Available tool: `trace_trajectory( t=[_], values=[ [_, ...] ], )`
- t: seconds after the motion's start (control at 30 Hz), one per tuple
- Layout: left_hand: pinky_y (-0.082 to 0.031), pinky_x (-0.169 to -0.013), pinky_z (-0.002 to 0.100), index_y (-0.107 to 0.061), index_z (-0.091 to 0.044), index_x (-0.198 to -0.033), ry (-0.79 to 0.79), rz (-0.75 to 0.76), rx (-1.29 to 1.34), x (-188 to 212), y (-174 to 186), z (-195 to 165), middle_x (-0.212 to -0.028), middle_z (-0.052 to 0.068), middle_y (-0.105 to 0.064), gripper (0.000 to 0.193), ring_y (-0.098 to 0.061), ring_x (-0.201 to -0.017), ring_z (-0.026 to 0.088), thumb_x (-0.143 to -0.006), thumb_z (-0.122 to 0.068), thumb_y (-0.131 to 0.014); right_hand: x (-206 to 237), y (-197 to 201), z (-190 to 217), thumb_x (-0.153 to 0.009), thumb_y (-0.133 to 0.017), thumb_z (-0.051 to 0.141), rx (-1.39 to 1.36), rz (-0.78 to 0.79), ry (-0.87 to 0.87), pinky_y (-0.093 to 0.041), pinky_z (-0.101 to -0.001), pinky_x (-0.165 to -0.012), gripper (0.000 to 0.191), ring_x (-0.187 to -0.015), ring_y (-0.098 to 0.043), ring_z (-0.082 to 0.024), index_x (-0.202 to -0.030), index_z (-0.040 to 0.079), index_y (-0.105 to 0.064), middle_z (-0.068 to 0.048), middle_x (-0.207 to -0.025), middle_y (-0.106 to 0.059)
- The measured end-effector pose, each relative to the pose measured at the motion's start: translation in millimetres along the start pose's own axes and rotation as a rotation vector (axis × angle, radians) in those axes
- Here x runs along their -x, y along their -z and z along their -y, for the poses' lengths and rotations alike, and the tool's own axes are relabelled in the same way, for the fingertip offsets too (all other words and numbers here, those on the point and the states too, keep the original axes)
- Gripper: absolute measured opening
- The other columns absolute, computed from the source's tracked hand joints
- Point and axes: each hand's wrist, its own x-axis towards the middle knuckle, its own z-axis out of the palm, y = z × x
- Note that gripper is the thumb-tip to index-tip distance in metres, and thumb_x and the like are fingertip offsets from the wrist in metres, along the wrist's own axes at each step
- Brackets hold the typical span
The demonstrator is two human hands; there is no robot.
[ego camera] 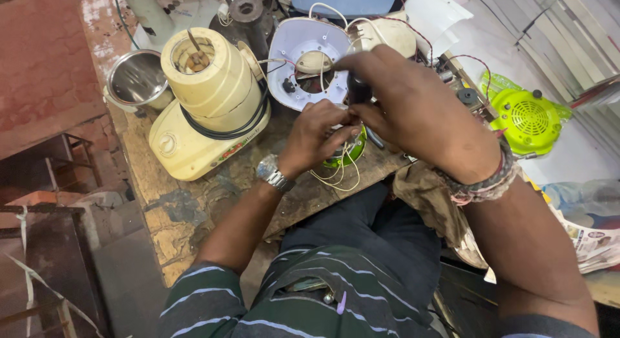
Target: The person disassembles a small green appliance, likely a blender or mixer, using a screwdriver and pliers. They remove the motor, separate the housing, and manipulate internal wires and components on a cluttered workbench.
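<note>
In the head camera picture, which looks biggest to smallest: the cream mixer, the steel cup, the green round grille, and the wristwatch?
1. Cream mixer, clearly largest.
2. Steel cup and green round grille: they look about alike, so I won't rank them.
3. Wristwatch on the left hand, smallest.

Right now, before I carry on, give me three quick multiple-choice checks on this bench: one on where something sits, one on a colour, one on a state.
1. Where is the steel bowl relative to the cream mixer base?
A. on its outer left side
B. on top of it
C. beside the green fan cover

2. What colour is the round vented cover at far right?
A. red
B. bright green
C. black

3. What is the right hand doing?
A. resting flat and empty
B. gripping a dark tool handle
C. holding the bowl

Answers:
1 A, the bowl stands left of the mixer.
2 B, it is plainly lime green.
3 B, its fingers wrap the handle above the small part under the left hand.
</note>
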Motion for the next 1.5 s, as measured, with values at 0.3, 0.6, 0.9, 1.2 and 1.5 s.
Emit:
trace_trajectory(
  t=[0.3, 0.6, 0.9, 1.2, 1.5],
  values=[
    [-0.05, -0.082, 0.041, -0.062, -0.006, -0.089, -0.098, -0.034, 0.183, -0.2, -18.7, 15.7, -0.081, 0.007, -0.063, 0.021, -0.064, -0.079, 0.023, -0.095, -0.021, -0.076, 13.1, -25.6, -12.9, -0.089, -0.079, 0.011, 0.11, -0.117, -0.08, -0.054, -0.0452, -0.078, 0.048, -0.094, -0.067, -0.038, -0.132, 0.007, -0.057, -0.017, -0.106, -0.063],
    [-0.047, -0.068, 0.042, -0.054, -0.002, -0.08, -0.076, -0.047, 0.19, 1.5, -17.9, 21.6, -0.073, 0.011, -0.059, 0.031, -0.06, -0.07, 0.028, -0.091, -0.018, -0.079, 1.8, -37.2, -14.2, -0.087, -0.083, 0.017, 0.2, -0.167, -0.035, -0.052, -0.0454, -0.068, 0.049, -0.083, -0.067, -0.039, -0.126, 0.002, -0.056, -0.019, -0.096, -0.062],
    [-0.05, -0.065, 0.039, -0.065, -0.002, -0.09, -0.023, -0.03, 0.236, 2.5, -12.5, 23.0, -0.077, 0.011, -0.068, 0.02, -0.065, -0.07, 0.026, -0.092, -0.017, -0.078, -20.8, -40.7, -20.1, -0.082, -0.083, 0.021, 0.225, -0.03, -0.04, -0.053, -0.0489, -0.067, 0.045, -0.082, -0.067, -0.043, -0.111, 0.0, -0.055, -0.021, -0.096, -0.062],
    [-0.052, -0.061, 0.034, -0.071, -0.004, -0.097, 0.087, 0.055, 0.308, 5.0, -10.7, 27.0, -0.08, 0.01, -0.073, 0.017, -0.071, -0.067, 0.021, -0.094, -0.02, -0.075, -31.2, -40.7, -16.8, -0.093, -0.075, 0.031, 0.431, 0.158, -0.123, -0.054, -0.0457, -0.06, 0.033, -0.078, -0.071, -0.037, -0.105, 0.003, -0.06, -0.017, -0.089, -0.065],
    [-0.055, -0.072, 0.034, -0.074, -0.007, -0.104, 0.004, 0.058, 0.326, 4.6, -9.8, 26.4, -0.093, 0.007, -0.075, 0.015, -0.071, -0.081, 0.021, -0.095, -0.018, -0.075, -52.9, -16.5, -19.8, -0.077, -0.076, 0.028, 0.234, 0.231, 0.271, -0.056, -0.0456, -0.066, 0.034, -0.077, -0.07, -0.038, -0.103, 0.009, -0.069, -0.019, -0.09, -0.067]
  ],
)
